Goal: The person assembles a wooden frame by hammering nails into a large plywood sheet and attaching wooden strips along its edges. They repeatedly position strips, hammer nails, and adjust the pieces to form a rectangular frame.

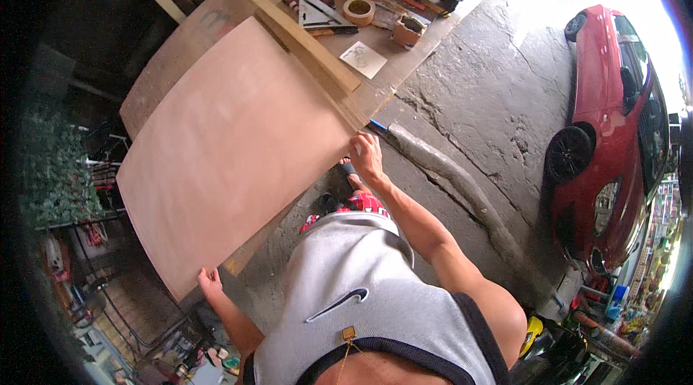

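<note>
A large, pale-pink, rectangular thin wood sheet [224,140] lies across the near edge of the brown wooden tabletop [401,67]. The left hand [210,281] pinches it beside its near-left corner, fingers nearly closed; the right hand [367,158] curls its fingers at the near-right corner, grip unclear. 1 round tan tape roll [361,20] lies beyond.
</note>
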Motion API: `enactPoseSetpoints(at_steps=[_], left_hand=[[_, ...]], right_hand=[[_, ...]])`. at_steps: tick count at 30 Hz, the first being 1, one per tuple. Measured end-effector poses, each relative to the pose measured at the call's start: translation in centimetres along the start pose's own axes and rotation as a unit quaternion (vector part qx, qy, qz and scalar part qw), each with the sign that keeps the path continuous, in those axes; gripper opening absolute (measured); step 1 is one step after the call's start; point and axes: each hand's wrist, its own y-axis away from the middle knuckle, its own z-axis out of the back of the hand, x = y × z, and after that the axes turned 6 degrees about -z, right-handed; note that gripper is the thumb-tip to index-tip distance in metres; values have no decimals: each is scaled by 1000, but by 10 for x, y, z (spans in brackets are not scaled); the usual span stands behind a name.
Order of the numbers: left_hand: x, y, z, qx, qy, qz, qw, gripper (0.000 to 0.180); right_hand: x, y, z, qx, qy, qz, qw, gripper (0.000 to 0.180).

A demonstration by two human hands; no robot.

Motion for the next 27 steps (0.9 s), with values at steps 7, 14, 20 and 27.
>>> enactPoseSetpoints(at_steps=[7, 14, 20, 27], left_hand=[[23, 41, -16, -33, -159, 69, 984, 37], [46, 106, -44, 10, -331, -249, 910, 63], [80, 184, -240, -214, -437, -406, 773, 93], [186, 399, -552, 110, -301, -528, 786, 72]], right_hand=[[-19, -27, 15, 19, -67, -57, 996, 20], [-36, -59, 51, 109, -75, -78, 988, 18], [-139, -117, 108, 157, -130, -164, 965, 23], [-336, -198, 235, 112, -159, -384, 903, 20]])
